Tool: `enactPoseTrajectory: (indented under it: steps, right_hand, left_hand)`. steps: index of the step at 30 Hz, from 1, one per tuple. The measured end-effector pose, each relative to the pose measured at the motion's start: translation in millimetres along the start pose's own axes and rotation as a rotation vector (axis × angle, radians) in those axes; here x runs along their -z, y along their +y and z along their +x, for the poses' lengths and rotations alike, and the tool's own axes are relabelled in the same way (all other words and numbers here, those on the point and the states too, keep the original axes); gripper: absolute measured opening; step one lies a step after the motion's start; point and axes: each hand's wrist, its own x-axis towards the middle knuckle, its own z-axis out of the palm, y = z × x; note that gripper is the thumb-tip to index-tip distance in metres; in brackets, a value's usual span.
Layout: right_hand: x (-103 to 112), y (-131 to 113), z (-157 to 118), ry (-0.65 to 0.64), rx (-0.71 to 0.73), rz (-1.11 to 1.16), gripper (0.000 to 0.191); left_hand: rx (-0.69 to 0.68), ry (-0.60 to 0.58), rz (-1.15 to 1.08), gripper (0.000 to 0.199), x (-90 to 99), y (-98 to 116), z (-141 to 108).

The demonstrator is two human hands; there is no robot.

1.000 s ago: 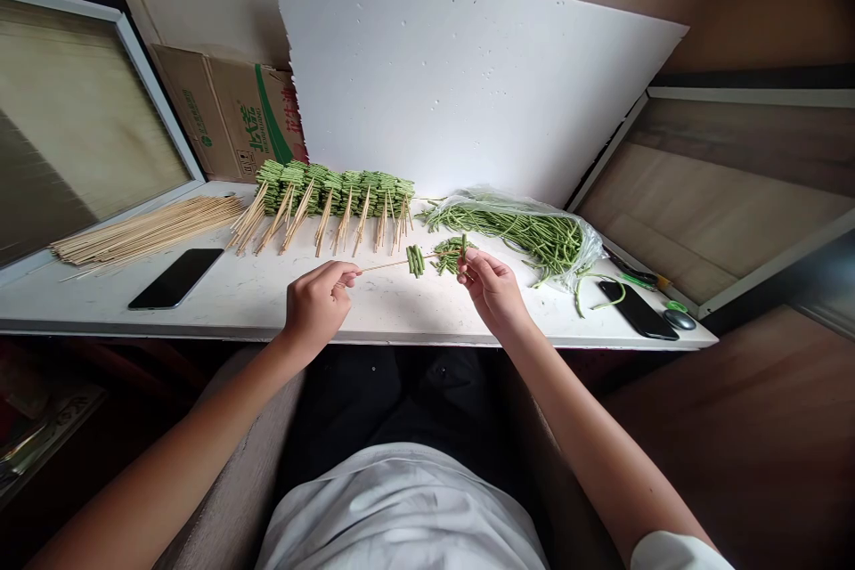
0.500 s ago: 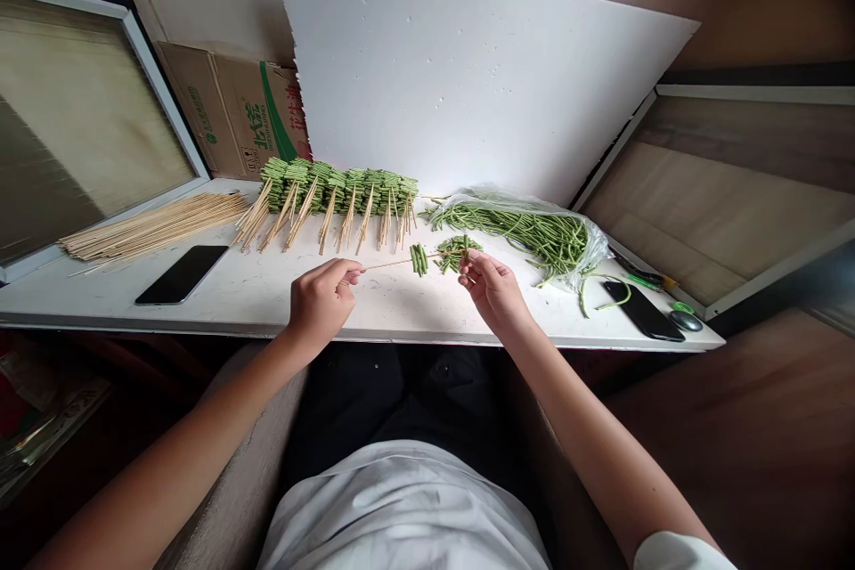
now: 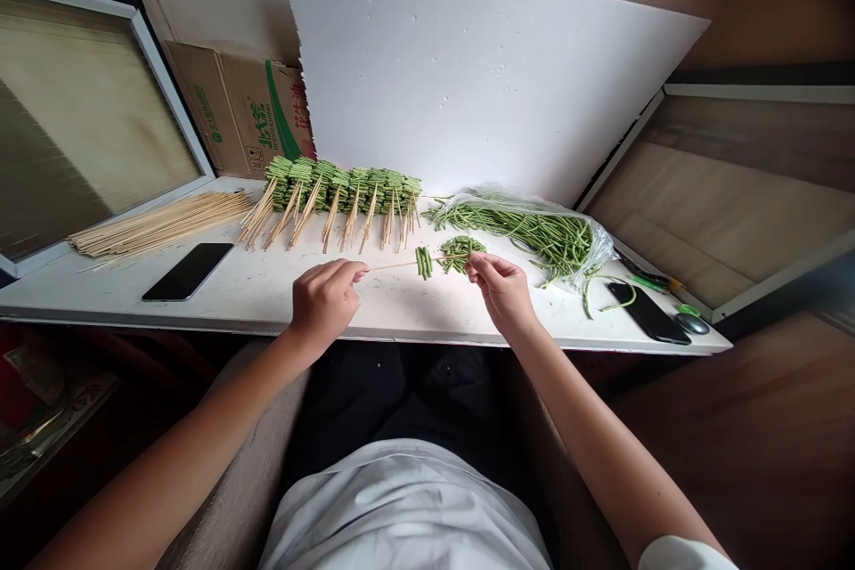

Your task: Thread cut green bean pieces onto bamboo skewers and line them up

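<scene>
A thin bamboo skewer (image 3: 393, 265) is pinched at its left end by my left hand (image 3: 326, 298), fingers closed. A few short green bean pieces (image 3: 424, 263) sit side by side across the skewer, between my hands. At the skewer's right end, my right hand (image 3: 502, 292) pinches a green bean piece (image 3: 470, 258), largely covered by the fingers. I cannot tell whether the tip has gone through it. Just behind lies a small heap of cut bean pieces (image 3: 458, 248) on the white table (image 3: 394, 316).
Finished bean skewers (image 3: 347, 183) are stacked at the back, sticks toward me. Bare skewers (image 3: 160, 221) and a phone (image 3: 188, 272) lie left. Long green beans (image 3: 534, 232) in a plastic bag, another phone (image 3: 647, 313) and a small round object (image 3: 692, 322) are right.
The whole view has shifted slightly, so everything appears a little further right. Both hands keep their pinch on the skewer and bean piece, with little movement.
</scene>
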Motion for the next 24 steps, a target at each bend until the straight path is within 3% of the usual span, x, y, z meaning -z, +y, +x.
enactPoseTrajectory:
  steps: [15,24]
  right_hand:
    - [-0.1,1.3,-1.3,-0.016,0.047,-0.045,0.024]
    - [-11.0,-6.9,-6.2,-0.034,-0.016,0.082,0.023]
  left_hand:
    - [-0.002,-0.02,0.04,0.045,4.7,5.9,3.2]
    - [-0.019,0.019,0.005,0.047,4.0,3.6,4.4]
